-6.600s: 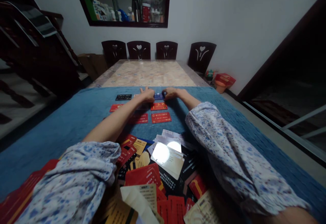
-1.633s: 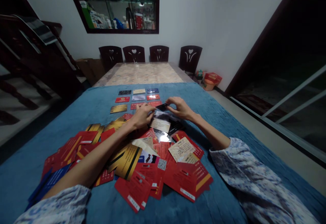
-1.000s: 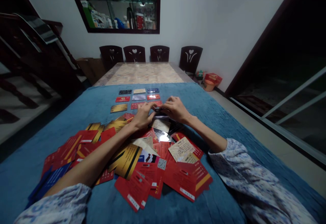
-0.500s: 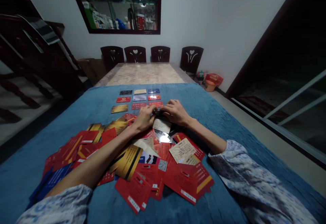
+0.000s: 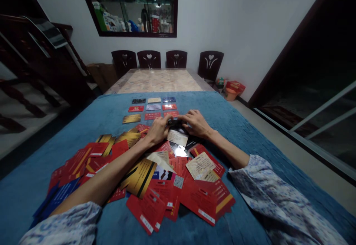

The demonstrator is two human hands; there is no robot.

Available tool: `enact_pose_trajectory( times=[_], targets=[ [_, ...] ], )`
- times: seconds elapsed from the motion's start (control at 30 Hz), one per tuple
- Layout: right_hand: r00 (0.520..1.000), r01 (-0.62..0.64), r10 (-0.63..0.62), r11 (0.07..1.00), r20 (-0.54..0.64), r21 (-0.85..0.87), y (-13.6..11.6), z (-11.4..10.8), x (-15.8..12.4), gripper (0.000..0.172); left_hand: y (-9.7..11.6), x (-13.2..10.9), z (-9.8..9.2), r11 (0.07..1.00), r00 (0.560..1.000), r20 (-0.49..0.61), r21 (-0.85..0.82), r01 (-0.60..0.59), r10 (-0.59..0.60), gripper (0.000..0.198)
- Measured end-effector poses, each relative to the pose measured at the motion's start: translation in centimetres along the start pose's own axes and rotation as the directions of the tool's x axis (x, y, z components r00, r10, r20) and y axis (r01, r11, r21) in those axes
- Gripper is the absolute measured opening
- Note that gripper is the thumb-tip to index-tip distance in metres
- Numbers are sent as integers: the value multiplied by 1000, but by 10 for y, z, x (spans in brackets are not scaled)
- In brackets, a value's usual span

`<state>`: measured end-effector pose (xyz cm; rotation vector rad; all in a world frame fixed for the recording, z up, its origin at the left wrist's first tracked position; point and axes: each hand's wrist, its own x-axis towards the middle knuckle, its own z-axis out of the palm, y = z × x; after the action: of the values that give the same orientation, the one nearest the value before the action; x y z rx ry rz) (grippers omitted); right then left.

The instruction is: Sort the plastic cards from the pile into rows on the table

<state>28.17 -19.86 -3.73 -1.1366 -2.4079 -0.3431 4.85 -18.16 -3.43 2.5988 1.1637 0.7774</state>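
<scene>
Between my two hands is a dark card (image 5: 174,121), possibly a small stack, tilted up at the far side of a pile. My left hand (image 5: 159,130) is closed on its left end, thumb and fingers pinching. My right hand (image 5: 196,123) has bent fingers pressed on the right end. Just below the hands lie a cream card (image 5: 178,137) and a shiny black card (image 5: 179,150). Red cards (image 5: 197,196), gold cards (image 5: 139,176) and blue cards (image 5: 62,195) overlap in the pile around my forearms.
Beyond the hands, several cards lie in neat rows, among them a gold card (image 5: 131,118) and a silver card (image 5: 153,107). A blue cloth (image 5: 244,156) covers the near table. Dark chairs (image 5: 211,65) stand at the far end of the marbled tabletop (image 5: 167,79).
My right fingers have shifted slightly along the dark card, and its face tilts a little differently. The view has moved slightly; the pile and the rows look the same.
</scene>
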Motion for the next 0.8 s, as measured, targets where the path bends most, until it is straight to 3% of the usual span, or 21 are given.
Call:
enact_pose_trajectory(
  times=[0.2,0.8],
  targets=[
    [999,24,-23,999,47,-26,4,0,-4,50,0,0,0,999,1000,-2,43,18,-17,34],
    [997,29,-34,997,64,77,17,10,-9,67,-4,0,3,998,999,9,55,38,-39,39]
  ],
)
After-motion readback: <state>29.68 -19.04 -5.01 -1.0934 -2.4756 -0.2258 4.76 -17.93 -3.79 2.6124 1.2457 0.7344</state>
